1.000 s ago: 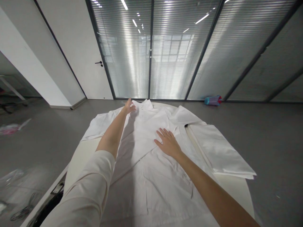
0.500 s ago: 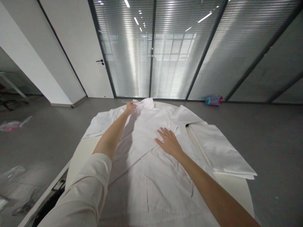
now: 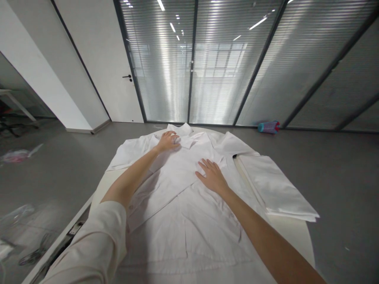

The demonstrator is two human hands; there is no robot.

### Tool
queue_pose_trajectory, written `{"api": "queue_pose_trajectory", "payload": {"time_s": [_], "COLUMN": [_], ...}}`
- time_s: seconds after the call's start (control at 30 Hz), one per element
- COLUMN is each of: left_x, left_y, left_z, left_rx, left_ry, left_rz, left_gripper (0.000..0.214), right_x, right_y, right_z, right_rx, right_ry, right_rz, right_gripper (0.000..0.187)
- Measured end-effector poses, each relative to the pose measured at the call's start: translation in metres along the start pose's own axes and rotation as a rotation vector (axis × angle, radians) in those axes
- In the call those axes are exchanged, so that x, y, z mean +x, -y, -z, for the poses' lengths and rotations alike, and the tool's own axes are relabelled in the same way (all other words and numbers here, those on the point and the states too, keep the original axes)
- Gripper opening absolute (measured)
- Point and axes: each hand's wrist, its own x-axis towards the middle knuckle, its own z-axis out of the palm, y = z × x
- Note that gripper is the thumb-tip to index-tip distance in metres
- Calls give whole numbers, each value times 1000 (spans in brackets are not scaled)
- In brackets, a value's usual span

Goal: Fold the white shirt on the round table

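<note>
A white collared shirt [image 3: 177, 221] lies spread over the round table, its collar [image 3: 185, 130] at the far edge and its surface creased in places. Just below the collar, on the left side, my left hand [image 3: 168, 142] rests on the cloth with bent fingers and the thumb apart. I see no fabric gripped in it, though its underside is hidden. My right hand [image 3: 212, 176] lies flat on the shirt's right chest, fingers spread.
At the table's right side lies a folded white cloth [image 3: 278, 185]. The pale tabletop [image 3: 296, 232] shows beneath it. On the floor are a blue and pink item [image 3: 268, 127] by the glass partition, plastic bags [image 3: 17, 156] and cables [image 3: 34, 256] at left.
My left hand has let go of the collar and come back toward me and slightly right. The collar now stands more spread out. My right hand has stayed in place.
</note>
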Motion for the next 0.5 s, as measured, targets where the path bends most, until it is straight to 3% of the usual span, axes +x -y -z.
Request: {"api": "queue_pose_trajectory", "payload": {"time_s": [0.1,0.2,0.3,0.5], "left_x": [7,16,26,39], "left_y": [-24,-44,-58,-75], "left_z": [-10,-23,-39,-59], "left_rx": [63,116,171,219], "left_ry": [96,144,118,51], "left_rz": [-147,-197,-123,24], "left_gripper": [51,43,29,38], "right_x": [0,-1,-1,-1], "right_y": [0,0,0,0], "right_z": [1,2,2,2], "right_rx": [10,19,20,34], "right_ry": [0,2,10,-4], "right_rz": [-2,2,-3,-3], "right_gripper": [62,61,62,61]}}
